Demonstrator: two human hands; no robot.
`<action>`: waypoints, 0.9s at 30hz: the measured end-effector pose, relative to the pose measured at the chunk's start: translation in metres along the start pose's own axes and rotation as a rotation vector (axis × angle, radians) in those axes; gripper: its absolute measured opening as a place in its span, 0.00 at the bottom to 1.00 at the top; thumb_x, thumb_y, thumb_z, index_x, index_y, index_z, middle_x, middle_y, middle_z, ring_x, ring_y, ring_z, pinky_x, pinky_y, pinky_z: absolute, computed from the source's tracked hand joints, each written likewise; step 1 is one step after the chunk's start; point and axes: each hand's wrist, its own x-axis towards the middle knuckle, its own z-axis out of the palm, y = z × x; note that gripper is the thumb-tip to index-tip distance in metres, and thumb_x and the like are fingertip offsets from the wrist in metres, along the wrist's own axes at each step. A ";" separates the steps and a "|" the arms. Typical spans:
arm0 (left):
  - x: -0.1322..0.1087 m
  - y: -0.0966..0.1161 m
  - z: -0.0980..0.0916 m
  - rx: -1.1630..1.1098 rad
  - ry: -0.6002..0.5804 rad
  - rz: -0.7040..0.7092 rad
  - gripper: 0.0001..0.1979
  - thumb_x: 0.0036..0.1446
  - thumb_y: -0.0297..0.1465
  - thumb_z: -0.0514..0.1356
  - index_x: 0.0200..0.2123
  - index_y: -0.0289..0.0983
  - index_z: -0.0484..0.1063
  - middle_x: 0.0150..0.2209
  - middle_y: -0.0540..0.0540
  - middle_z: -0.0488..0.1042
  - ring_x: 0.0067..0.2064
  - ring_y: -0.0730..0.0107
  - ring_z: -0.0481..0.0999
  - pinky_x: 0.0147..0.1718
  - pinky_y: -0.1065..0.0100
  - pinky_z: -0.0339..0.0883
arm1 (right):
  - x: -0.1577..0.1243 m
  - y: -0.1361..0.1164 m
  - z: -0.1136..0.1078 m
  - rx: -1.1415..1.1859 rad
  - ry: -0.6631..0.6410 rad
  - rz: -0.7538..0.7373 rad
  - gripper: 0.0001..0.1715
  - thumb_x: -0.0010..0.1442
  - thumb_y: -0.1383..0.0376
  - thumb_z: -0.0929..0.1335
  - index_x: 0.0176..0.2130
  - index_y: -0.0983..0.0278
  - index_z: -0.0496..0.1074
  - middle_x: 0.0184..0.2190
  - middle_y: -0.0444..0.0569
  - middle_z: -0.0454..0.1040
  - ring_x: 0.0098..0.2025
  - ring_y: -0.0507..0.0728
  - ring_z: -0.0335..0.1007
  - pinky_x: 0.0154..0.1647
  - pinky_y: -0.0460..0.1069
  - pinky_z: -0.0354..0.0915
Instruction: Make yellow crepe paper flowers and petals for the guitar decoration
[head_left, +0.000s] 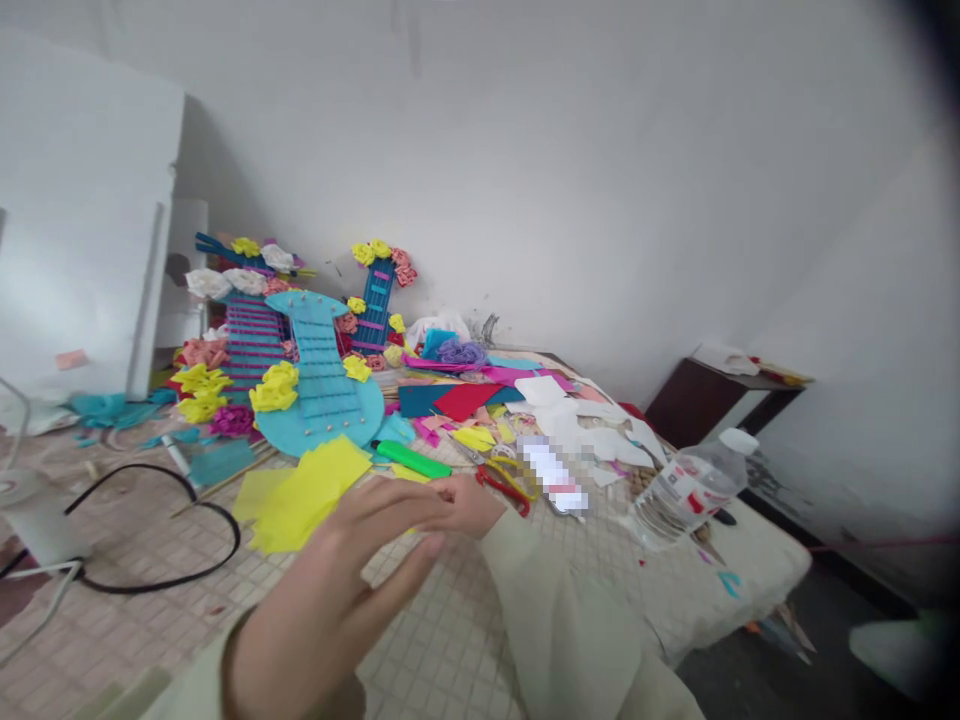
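Note:
My left hand (337, 580) reaches in from the lower left, fingers stretched out, a gap between thumb and fingers. Its fingertips lie over the fingers of my right hand (471, 506), which looks curled closed; anything inside it is hidden. Just beyond my left hand is a pile of yellow crepe paper sheets (311, 495). A green utility knife (412, 459) lies past the fingertips. Scissors with red and yellow handles (510, 488) are close to my right hand. Farther back stands a light-blue lute-shaped craft piece (319, 370) with yellow paper flowers (275, 387).
Another flower-trimmed craft piece (375, 300) leans on the wall. Red paper (466, 400) and white scraps (555, 420) cover the table's back. A blurred-out phone (553, 478) and a tilted water bottle (694, 490) are right. A black cable (236, 550) loops left.

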 end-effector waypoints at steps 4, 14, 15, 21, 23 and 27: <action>0.021 -0.048 0.017 0.150 -0.281 -0.184 0.15 0.51 0.37 0.54 0.38 0.39 0.74 0.39 0.41 0.76 0.44 0.53 0.71 0.45 0.54 0.61 | 0.007 -0.019 -0.005 0.084 -0.133 -0.026 0.18 0.43 0.62 0.73 0.37 0.62 0.76 0.23 0.40 0.70 0.18 0.45 0.55 0.19 0.41 0.55; 0.030 -0.086 0.029 -0.060 -0.286 -0.311 0.11 0.48 0.37 0.53 0.25 0.39 0.72 0.24 0.49 0.74 0.28 0.67 0.71 0.28 0.68 0.62 | 0.030 0.006 -0.021 -0.424 0.188 -0.053 0.18 0.49 0.61 0.71 0.42 0.64 0.74 0.40 0.51 0.72 0.39 0.55 0.67 0.41 0.49 0.61; 0.030 -0.090 0.029 -0.097 -0.285 -0.327 0.11 0.48 0.38 0.54 0.24 0.38 0.72 0.24 0.50 0.74 0.28 0.67 0.71 0.28 0.69 0.63 | 0.032 0.011 -0.023 -0.456 0.215 -0.026 0.19 0.49 0.63 0.71 0.42 0.64 0.74 0.40 0.53 0.73 0.41 0.57 0.66 0.43 0.51 0.60; 0.024 -0.107 0.036 -0.307 -0.243 -0.411 0.14 0.45 0.41 0.54 0.26 0.37 0.72 0.26 0.48 0.75 0.32 0.64 0.73 0.31 0.67 0.67 | 0.043 0.025 -0.032 -0.600 0.247 0.041 0.14 0.46 0.67 0.71 0.37 0.60 0.75 0.32 0.47 0.75 0.39 0.58 0.68 0.45 0.53 0.56; 0.022 -0.110 0.037 -0.353 -0.221 -0.437 0.14 0.44 0.42 0.55 0.26 0.37 0.72 0.27 0.48 0.75 0.33 0.63 0.73 0.32 0.67 0.67 | 0.047 0.025 -0.035 -0.635 0.286 0.041 0.15 0.47 0.69 0.70 0.38 0.60 0.75 0.37 0.49 0.75 0.44 0.60 0.65 0.47 0.54 0.53; 0.017 -0.115 0.039 -0.414 -0.187 -0.498 0.16 0.43 0.44 0.56 0.27 0.38 0.72 0.25 0.50 0.74 0.28 0.66 0.71 0.25 0.69 0.64 | 0.050 0.026 -0.034 -0.663 0.350 0.017 0.16 0.50 0.71 0.68 0.41 0.62 0.74 0.44 0.53 0.70 0.50 0.62 0.60 0.50 0.56 0.52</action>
